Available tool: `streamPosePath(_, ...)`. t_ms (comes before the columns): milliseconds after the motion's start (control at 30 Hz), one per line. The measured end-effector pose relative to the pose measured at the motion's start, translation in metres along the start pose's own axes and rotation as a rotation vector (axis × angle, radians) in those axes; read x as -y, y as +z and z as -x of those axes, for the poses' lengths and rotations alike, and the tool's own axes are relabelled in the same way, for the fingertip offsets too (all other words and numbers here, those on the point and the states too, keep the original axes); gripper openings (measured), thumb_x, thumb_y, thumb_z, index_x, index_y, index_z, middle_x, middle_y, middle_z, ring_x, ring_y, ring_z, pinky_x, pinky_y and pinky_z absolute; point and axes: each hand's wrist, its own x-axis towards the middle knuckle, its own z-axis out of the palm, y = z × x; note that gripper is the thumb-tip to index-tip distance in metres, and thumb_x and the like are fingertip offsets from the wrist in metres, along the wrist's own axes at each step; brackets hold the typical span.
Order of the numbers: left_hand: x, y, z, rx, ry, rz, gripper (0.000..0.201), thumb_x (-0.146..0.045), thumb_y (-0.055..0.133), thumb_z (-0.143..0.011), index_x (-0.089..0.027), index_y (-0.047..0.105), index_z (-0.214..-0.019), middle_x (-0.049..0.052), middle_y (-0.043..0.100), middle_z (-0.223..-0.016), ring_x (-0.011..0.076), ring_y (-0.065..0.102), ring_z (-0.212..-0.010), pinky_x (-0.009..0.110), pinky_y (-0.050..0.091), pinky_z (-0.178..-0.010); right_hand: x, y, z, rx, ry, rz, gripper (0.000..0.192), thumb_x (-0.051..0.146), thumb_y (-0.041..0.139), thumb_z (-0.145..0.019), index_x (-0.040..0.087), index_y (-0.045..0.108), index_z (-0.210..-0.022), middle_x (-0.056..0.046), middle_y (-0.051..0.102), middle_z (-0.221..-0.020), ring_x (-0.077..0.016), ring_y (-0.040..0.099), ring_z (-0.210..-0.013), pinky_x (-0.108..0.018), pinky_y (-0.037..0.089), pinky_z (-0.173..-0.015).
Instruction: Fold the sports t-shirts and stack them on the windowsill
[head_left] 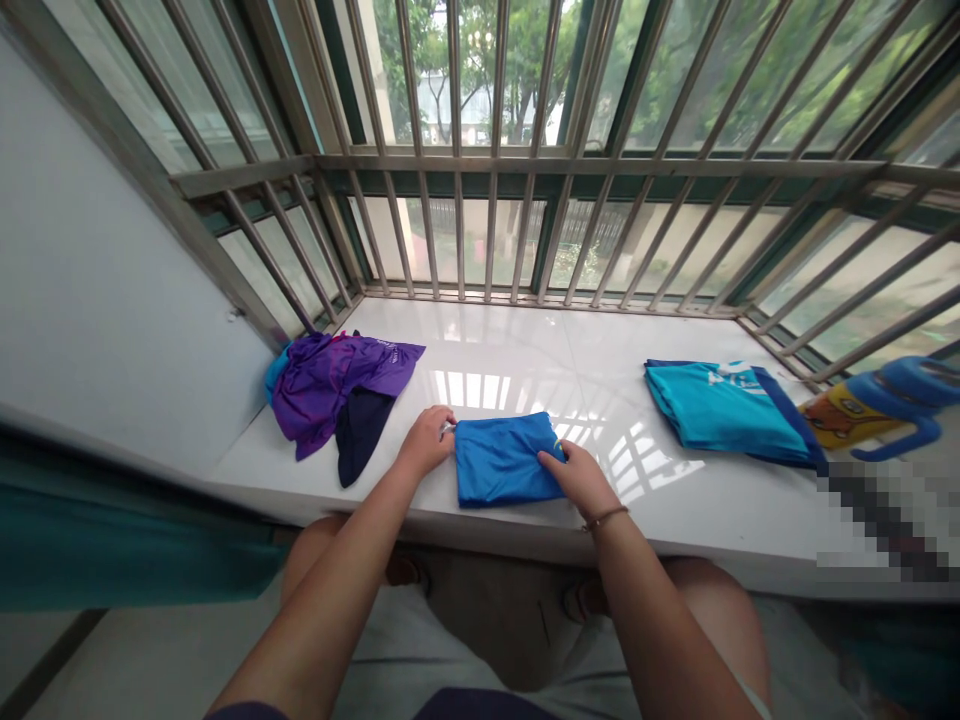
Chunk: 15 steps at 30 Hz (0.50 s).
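The folded bright-blue shiny fabric garment (504, 458), lying at the white sill's (525, 370) front edge, looks light, limp and slippery, best pinched at its side edges, where the left hand (425, 441) and right hand (581, 477) press with curled fingers.

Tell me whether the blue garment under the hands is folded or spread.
Folded: the blue garment lies as a compact rectangle with straight edges.

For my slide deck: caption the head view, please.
Both hands, left and right, press a folded bright-blue fabric garment on a glossy white sill.
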Motion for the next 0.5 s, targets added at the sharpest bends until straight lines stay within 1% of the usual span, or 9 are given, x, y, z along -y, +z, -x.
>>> streamPosePath(100, 0.003, 0.003, 0.000, -0.002, 0.001, -0.007, 0.026, -0.001, 0.059, -0.078, -0.024, 0.068, -0.086, 0.011, 0.075, -0.121, 0.0304, 0.069, -0.123, 0.048, 0.056, -0.115, -0.010, -0.030, -0.013, -0.070, -0.003, -0.010, 0.026, 0.046, 0.062, -0.098, 0.022, 0.070, -0.099, -0.007, 0.080, -0.097, -0.0255, 0.074, -0.091, -0.031, 0.052, -0.076)
streamPosePath(200, 0.005, 0.004, 0.000, -0.005, 0.001, -0.014, 0.025, -0.001, 0.058, -0.077, -0.023, 0.068, -0.083, 0.011, 0.075, -0.119, 0.0294, 0.070, -0.121, 0.048, 0.057, -0.113, -0.026, -0.070, -0.034, -0.150, -0.006, 0.020, 0.021, 0.043, 0.065, -0.094, 0.022, 0.069, -0.097, -0.007, 0.078, -0.094, -0.0268, 0.072, -0.090, -0.033, 0.050, -0.078)
streamPosePath(300, 0.005, 0.005, -0.001, -0.010, -0.001, -0.018, 0.025, -0.001, 0.058, -0.077, -0.023, 0.069, -0.082, 0.010, 0.075, -0.118, 0.0290, 0.070, -0.120, 0.047, 0.058, -0.113, -0.046, -0.120, -0.057, -0.219, -0.050, 0.083, 0.019, 0.041, 0.068, -0.092, 0.023, 0.069, -0.096, -0.007, 0.077, -0.090, -0.0265, 0.069, -0.085, -0.034, 0.049, -0.077)
streamPosePath(400, 0.005, 0.004, -0.001, -0.013, -0.006, -0.018, 0.026, 0.000, 0.058, -0.077, -0.023, 0.069, -0.081, 0.010, 0.076, -0.119, 0.0286, 0.070, -0.120, 0.046, 0.058, -0.112, -0.065, -0.174, -0.075, -0.274, -0.077, 0.167, 0.020, 0.041, 0.072, -0.091, 0.022, 0.070, -0.096, -0.007, 0.077, -0.090, -0.0257, 0.068, -0.082, -0.035, 0.048, -0.077)
streamPosePath(500, 0.005, 0.004, -0.001, -0.014, -0.011, -0.019, 0.026, 0.000, 0.058, -0.077, -0.023, 0.069, -0.081, 0.010, 0.076, -0.119, 0.0283, 0.071, -0.119, 0.045, 0.058, -0.112, -0.091, -0.226, -0.090, -0.276, -0.055, 0.194, 0.024, 0.041, 0.073, -0.094, 0.018, 0.074, -0.102, -0.009, 0.078, -0.089, -0.0229, 0.066, -0.076, -0.036, 0.045, -0.075)
